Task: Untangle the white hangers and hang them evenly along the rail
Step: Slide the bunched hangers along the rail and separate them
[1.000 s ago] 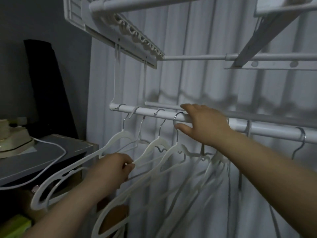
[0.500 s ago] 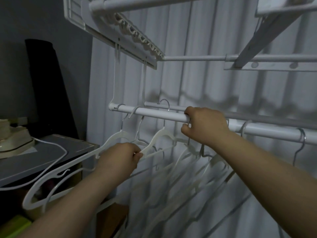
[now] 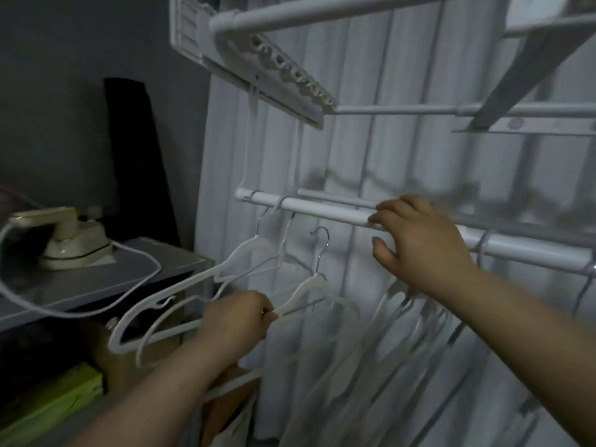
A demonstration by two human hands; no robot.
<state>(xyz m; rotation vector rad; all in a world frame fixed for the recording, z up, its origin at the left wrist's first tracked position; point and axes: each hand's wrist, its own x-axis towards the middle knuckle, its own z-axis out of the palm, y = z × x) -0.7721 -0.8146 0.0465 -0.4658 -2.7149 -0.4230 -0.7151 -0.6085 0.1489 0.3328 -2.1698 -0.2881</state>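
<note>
A white rail [image 3: 325,210] runs from centre left down to the right. Two white hangers [image 3: 200,282] hang by their hooks at its left end. My left hand [image 3: 237,321] grips the shoulder of another white hanger [image 3: 314,285], whose metal hook [image 3: 321,243] is off the rail and hangs free below it. My right hand [image 3: 416,243] rests over the rail with fingers extended and thumb under it. A tangled bunch of white hangers [image 3: 403,317] hangs under my right wrist, blurred.
A grey shelf [image 3: 106,279] at left carries a cream iron [image 3: 69,243] with a white cord. A white drying rack [image 3: 290,69] overhangs the rail. White curtains [image 3: 371,150] hang behind. A green item [image 3: 54,401] and a brown bag [image 3: 225,414] lie low at left.
My left hand has lifted one hanger off the rail and brought it down and left. My right hand has loosened from a grip to extended fingers on the rail. The bunched hangers swing.
</note>
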